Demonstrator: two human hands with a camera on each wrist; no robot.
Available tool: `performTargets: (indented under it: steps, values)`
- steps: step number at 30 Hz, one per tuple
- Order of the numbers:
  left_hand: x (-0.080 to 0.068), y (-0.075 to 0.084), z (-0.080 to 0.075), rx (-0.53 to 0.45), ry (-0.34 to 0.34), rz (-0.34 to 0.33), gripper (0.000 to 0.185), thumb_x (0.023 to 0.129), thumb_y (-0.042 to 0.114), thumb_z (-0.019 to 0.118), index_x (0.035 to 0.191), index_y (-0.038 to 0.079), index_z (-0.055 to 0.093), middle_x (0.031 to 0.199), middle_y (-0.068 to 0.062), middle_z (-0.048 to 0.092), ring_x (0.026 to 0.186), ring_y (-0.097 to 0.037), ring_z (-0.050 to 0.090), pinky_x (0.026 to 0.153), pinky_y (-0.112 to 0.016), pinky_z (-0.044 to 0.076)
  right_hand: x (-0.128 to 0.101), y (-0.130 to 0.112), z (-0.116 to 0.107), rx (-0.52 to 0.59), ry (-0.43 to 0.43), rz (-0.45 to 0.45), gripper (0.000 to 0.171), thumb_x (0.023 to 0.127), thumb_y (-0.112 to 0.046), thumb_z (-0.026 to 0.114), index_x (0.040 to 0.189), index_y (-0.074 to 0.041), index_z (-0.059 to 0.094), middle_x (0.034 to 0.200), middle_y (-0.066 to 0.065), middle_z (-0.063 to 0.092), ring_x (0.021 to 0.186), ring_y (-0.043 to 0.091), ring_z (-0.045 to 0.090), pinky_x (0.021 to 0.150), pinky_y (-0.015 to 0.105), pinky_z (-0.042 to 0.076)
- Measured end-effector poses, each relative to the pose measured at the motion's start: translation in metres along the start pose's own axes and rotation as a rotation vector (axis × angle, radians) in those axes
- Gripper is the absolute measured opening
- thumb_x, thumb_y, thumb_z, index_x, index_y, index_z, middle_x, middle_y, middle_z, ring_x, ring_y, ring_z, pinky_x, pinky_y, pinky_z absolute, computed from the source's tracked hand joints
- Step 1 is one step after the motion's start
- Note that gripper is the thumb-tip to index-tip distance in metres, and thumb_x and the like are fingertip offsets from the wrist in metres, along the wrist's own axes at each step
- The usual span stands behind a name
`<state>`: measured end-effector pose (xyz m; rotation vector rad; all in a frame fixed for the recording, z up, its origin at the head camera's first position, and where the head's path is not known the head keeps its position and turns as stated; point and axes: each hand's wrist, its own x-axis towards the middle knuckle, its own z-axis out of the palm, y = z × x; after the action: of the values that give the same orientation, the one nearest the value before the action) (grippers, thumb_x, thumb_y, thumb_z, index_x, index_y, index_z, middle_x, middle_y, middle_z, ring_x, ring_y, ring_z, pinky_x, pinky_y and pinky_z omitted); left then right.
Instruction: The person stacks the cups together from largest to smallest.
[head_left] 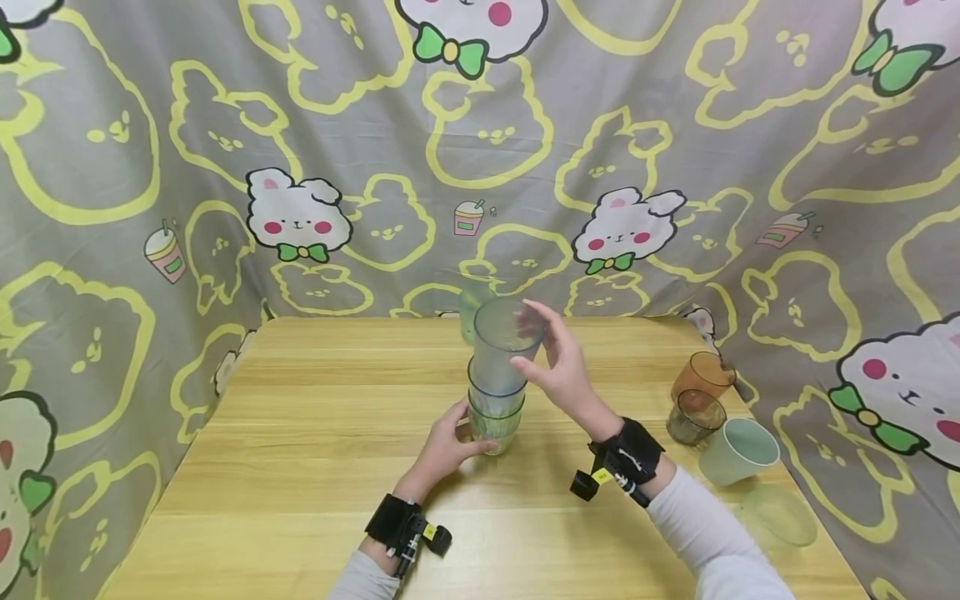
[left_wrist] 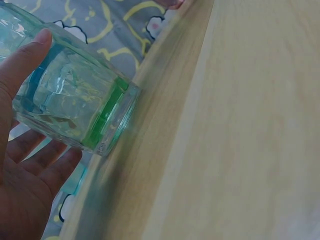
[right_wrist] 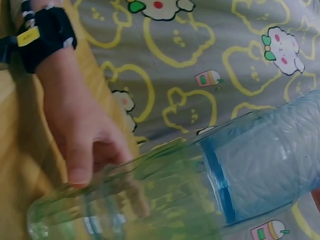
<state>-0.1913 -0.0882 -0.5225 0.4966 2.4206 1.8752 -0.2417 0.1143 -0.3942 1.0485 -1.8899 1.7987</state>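
Left hand point(head_left: 448, 446) grips base of cup stack point(head_left: 498, 379); right hand point(head_left: 558, 362) spread at top cup. Light, slippery, tippy: hold low.

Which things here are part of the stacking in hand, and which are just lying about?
In hand:
cup stack, upright mid-table
left hand, gripping the bottom green cup
right hand, at the top cup

Lying about:
orange cup
dark cup
pale green cup
clear lid
table
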Motion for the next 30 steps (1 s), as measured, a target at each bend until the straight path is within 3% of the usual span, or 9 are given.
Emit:
performTargets:
  steps: [6, 13, 20, 25, 30]
  values:
    - [-0.001, 0.001, 0.000, 0.004, -0.001, 0.012, 0.086, 0.077, 0.014, 0.082, 0.150, 0.017, 0.037, 0.147, -0.013, 0.048, 0.133, -0.032, 0.047, 0.109, -0.048, 0.045, -0.011, 0.006, 0.004, -0.069, -0.002, 0.024, 0.074, 0.074, 0.010, 0.071, 0.141, 0.004, 0.041, 0.125, 0.028, 0.054, 0.113, 0.024, 0.055, 0.103, 0.019, 0.047]
    - [-0.001, 0.004, -0.001, -0.001, -0.005, 0.023, 0.085, 0.077, 0.013, 0.082, 0.150, 0.015, 0.038, 0.145, -0.014, 0.049, 0.132, -0.032, 0.048, 0.109, -0.047, 0.046, -0.021, 0.007, 0.010, -0.166, -0.017, 0.066, 0.077, 0.072, 0.014, 0.074, 0.141, 0.008, 0.040, 0.125, 0.030, 0.053, 0.115, 0.042, 0.052, 0.104, 0.019, 0.046]
    - [-0.003, 0.006, -0.001, 0.005, 0.010, 0.011, 0.083, 0.077, 0.013, 0.082, 0.149, 0.016, 0.039, 0.143, -0.013, 0.051, 0.130, -0.032, 0.050, 0.109, -0.048, 0.046, -0.016, -0.020, 0.014, -0.188, -0.029, 0.046, 0.070, 0.073, 0.012, 0.072, 0.135, 0.017, 0.039, 0.120, 0.034, 0.053, 0.111, 0.046, 0.052, 0.101, 0.028, 0.050]
    - [-0.003, 0.006, -0.001, -0.004, 0.004, 0.010, 0.084, 0.077, 0.013, 0.082, 0.149, 0.017, 0.039, 0.144, -0.012, 0.051, 0.130, -0.032, 0.051, 0.108, -0.047, 0.047, -0.016, -0.024, 0.015, -0.211, -0.037, 0.050, 0.070, 0.074, 0.012, 0.072, 0.135, 0.017, 0.039, 0.120, 0.034, 0.053, 0.112, 0.046, 0.052, 0.102, 0.034, 0.051]
    - [-0.002, 0.004, -0.002, -0.003, 0.000, 0.020, 0.084, 0.077, 0.014, 0.082, 0.149, 0.017, 0.039, 0.144, -0.012, 0.052, 0.130, -0.031, 0.051, 0.108, -0.046, 0.047, -0.017, -0.025, 0.014, -0.220, -0.041, 0.074, 0.071, 0.074, 0.012, 0.071, 0.136, 0.017, 0.038, 0.122, 0.035, 0.052, 0.114, 0.045, 0.052, 0.102, 0.050, 0.050]
